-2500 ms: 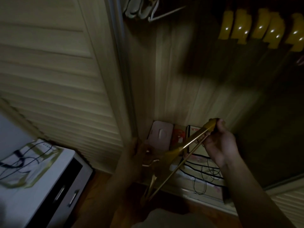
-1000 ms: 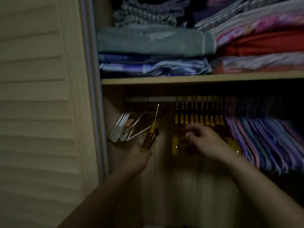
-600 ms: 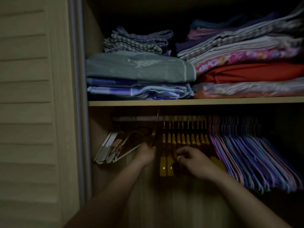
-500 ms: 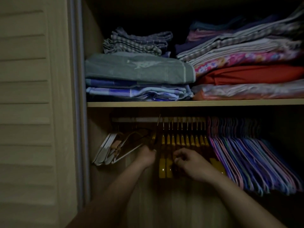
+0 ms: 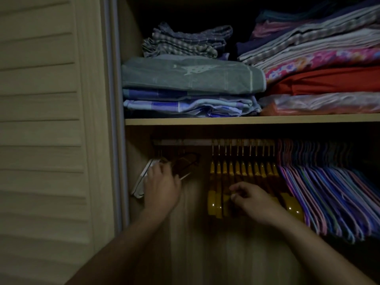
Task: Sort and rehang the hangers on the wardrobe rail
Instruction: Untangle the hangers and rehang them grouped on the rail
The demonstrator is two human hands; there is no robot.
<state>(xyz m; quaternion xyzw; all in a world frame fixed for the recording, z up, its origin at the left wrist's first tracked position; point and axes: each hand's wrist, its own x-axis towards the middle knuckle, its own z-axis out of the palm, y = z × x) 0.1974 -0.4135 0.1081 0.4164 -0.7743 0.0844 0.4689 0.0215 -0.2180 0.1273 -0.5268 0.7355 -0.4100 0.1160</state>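
Head view: wardrobe rail (image 5: 191, 142) above my fingers, yellow hangers (image 5: 242, 171) hung along it. My right hand (image 5: 255, 199) pinches their lower bars. My left hand (image 5: 161, 187) curls around white hangers (image 5: 141, 182) leftward; grip unclear.

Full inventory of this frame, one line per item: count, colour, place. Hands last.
rail: one, pale, under the shelf.
yellow hangers: about eleven, hung mid-rail.
pink and purple hangers: many, too packed to count, right of the yellow ones.
white hangers: a few, tilted, left end of the rail.
shelf: one, light wood, above the rail.
folded fabrics: two stacks on the shelf; grey-green, blue check, red, floral.
louvred door: one, cream, far left.
left hand: at the white hangers; grip unclear.
right hand: fingers curled among the yellow hangers.
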